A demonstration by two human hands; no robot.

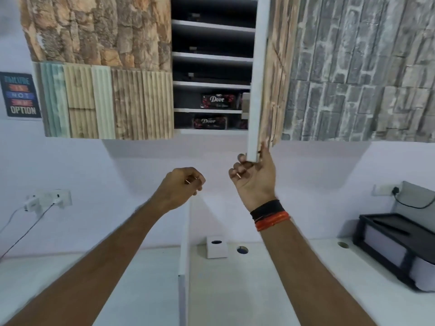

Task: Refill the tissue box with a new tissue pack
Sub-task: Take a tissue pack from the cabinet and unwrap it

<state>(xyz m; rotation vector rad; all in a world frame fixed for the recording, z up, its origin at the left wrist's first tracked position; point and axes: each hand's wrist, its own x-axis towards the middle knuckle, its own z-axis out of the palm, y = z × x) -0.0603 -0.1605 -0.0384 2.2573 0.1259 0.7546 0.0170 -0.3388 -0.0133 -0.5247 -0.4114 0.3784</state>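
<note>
Inventory: my right hand (255, 176) grips lower corner of cabinet door (270, 90); my left hand (183, 184) curled, holding nothing. White tissue box (216, 247) on table (270, 290); two Dove packs (219, 99) shelved.

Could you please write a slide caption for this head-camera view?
Right hand grips the open cabinet door; tissue packs sit on lower shelves, tissue box on the desk below.

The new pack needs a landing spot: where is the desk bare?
Bare desk in front of the tissue box, between divider and black rack; also left of the divider. Crowded at the far right, where the rack stands. Right hand holds the door.
</note>
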